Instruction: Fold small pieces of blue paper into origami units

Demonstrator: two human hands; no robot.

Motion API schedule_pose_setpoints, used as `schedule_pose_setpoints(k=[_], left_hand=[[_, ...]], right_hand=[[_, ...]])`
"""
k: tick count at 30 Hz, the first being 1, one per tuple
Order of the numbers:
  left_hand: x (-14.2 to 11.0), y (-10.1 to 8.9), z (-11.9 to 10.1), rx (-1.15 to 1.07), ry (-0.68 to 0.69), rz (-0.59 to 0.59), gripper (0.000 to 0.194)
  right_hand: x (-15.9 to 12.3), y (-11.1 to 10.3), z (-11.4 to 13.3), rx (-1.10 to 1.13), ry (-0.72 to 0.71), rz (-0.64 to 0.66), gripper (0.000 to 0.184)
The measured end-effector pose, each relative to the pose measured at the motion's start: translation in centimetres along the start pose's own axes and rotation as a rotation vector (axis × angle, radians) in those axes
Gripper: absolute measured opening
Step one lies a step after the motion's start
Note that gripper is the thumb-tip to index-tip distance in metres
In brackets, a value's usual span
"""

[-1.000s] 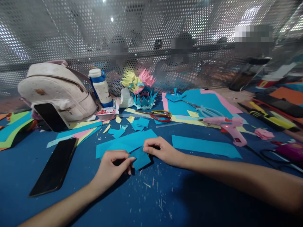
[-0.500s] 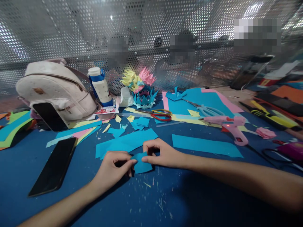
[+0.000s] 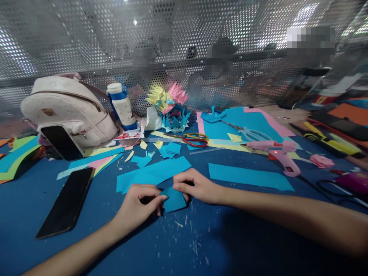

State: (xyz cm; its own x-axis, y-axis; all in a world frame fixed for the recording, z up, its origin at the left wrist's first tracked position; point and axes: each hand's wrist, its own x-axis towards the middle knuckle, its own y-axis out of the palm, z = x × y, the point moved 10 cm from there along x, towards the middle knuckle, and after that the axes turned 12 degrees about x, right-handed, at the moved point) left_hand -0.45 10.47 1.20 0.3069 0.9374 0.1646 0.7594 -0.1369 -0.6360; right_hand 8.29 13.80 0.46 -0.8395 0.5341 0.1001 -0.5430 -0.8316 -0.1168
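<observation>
A small blue paper piece (image 3: pixel 174 200) lies on the dark blue table (image 3: pixel 201 245) between my two hands. My left hand (image 3: pixel 139 203) pinches its left edge with thumb and fingers curled. My right hand (image 3: pixel 197 186) presses and pinches its upper right edge, fingers bent. Just behind them lies a larger blue paper sheet (image 3: pixel 152 172), and to the right a long blue paper strip (image 3: pixel 248 176).
A black phone (image 3: pixel 67 201) lies at the left. A white backpack (image 3: pixel 69 111), a bottle (image 3: pixel 122 105) and paper flowers (image 3: pixel 171 107) stand at the back. Red-handled scissors (image 3: pixel 192 140), blue scissors (image 3: pixel 250 134) and a pink glue gun (image 3: pixel 276 151) lie to the right. Behind a perforated metal screen (image 3: pixel 86 38) sit other people.
My right hand lifted the paper's edge slightly and pressed it back down; the piece turned a little. My left hand stayed in place on it.
</observation>
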Motion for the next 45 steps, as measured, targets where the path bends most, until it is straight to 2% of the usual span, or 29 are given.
schedule_pose_setpoints(k=[6, 12, 20, 23, 27, 33, 39, 45], left_hand=[[-0.1, 0.2, 0.1, -0.001, -0.002, 0.011, 0.038], [-0.1, 0.3, 0.1, -0.007, 0.021, 0.021, 0.039], [0.1, 0.2, 1.3, -0.061, -0.078, 0.012, 0.038], [0.1, 0.1, 1.5, -0.067, -0.093, 0.008, 0.04], [0.0, -0.1, 1.4, -0.064, -0.081, -0.003, 0.042], [0.0, -0.1, 1.7, -0.083, -0.099, -0.009, 0.041], [0.0, -0.4, 2.2, -0.099, -0.148, -0.035, 0.041], [0.1, -0.7, 2.5, -0.139, -0.189, -0.066, 0.039]], right_hand=[[-0.1, 0.2, -0.5, -0.022, 0.035, 0.005, 0.045], [-0.2, 0.5, -0.1, -0.036, -0.009, 0.041, 0.048], [0.1, 0.2, -1.8, 0.108, 0.129, -0.001, 0.051], [0.1, 0.4, -2.0, 0.043, 0.152, 0.021, 0.048], [0.1, 0.3, -1.7, -0.125, 0.106, 0.03, 0.052], [0.0, -0.1, -1.2, -0.198, 0.062, -0.033, 0.059], [0.0, -0.1, -1.9, -0.061, 0.142, -0.058, 0.05], [-0.1, -0.2, -2.2, -0.003, 0.147, -0.07, 0.048]])
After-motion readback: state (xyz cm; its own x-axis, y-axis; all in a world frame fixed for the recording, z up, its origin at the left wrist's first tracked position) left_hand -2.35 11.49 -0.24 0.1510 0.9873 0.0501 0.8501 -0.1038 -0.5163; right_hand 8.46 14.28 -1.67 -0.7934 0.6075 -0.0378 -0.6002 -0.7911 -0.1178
